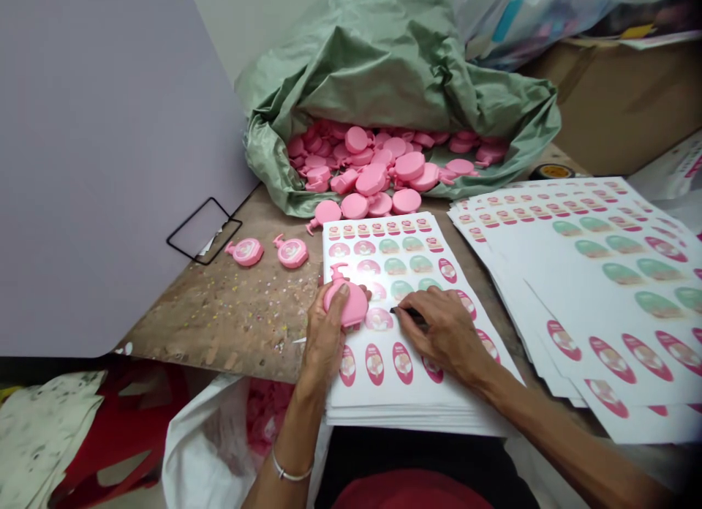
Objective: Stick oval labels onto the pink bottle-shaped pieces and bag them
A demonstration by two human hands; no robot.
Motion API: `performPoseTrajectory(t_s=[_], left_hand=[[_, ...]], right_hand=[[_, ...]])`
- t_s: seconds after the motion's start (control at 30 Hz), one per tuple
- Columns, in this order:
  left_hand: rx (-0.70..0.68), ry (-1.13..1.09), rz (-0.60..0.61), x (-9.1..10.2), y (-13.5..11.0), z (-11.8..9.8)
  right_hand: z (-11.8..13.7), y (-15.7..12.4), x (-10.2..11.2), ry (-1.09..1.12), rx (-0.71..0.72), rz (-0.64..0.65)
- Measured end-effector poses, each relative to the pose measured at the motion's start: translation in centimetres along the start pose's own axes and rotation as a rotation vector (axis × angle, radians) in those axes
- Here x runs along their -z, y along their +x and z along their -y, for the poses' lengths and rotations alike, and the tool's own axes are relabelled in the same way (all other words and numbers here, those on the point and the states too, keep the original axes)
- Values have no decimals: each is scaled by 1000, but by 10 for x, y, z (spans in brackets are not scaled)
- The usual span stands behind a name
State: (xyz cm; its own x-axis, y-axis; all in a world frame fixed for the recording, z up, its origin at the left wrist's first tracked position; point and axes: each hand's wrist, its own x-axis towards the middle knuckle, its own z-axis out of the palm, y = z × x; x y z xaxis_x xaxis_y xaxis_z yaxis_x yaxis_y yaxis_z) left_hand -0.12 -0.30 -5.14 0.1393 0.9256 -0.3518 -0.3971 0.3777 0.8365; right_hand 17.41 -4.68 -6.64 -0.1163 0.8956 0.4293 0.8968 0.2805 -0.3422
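Note:
My left hand (325, 332) is closed round a pink plastic toy bottle (347, 301), holding it over a stack of sticker sheets (384, 275). My right hand (442, 331) rests on the top sheet and pinches a thin dark tool (409, 314), its tip at a round pink sticker (379, 319). Two pink bottles with stickers on them (245, 251) (292, 251) lie on the table to the left. Behind the sheets, a heap of plain pink bottles (378, 169) spills from a green plastic bag (395, 63).
A second fanned pile of sticker sheets (603, 275) lies on the right. A grey board (93, 143) stands at the left, with a black wire frame (204, 230) at its foot. A cardboard box (619, 99) is at back right. A white bag (208, 443) hangs below the table edge.

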Motion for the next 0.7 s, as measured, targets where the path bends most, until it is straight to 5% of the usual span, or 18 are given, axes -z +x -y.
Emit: performPoseTrajectory(t_s=[0.33,0.5,0.7], left_hand=[[-36,-41,22,0,0,0],[-19,-50,69,-7,-10,-9],[118,-127,86,-23,-23,-18]], right_hand=[[9,3,7,173,-54,-89],[22,20,39,520,-334,-69],[31,36,41,557,-209,-8]])
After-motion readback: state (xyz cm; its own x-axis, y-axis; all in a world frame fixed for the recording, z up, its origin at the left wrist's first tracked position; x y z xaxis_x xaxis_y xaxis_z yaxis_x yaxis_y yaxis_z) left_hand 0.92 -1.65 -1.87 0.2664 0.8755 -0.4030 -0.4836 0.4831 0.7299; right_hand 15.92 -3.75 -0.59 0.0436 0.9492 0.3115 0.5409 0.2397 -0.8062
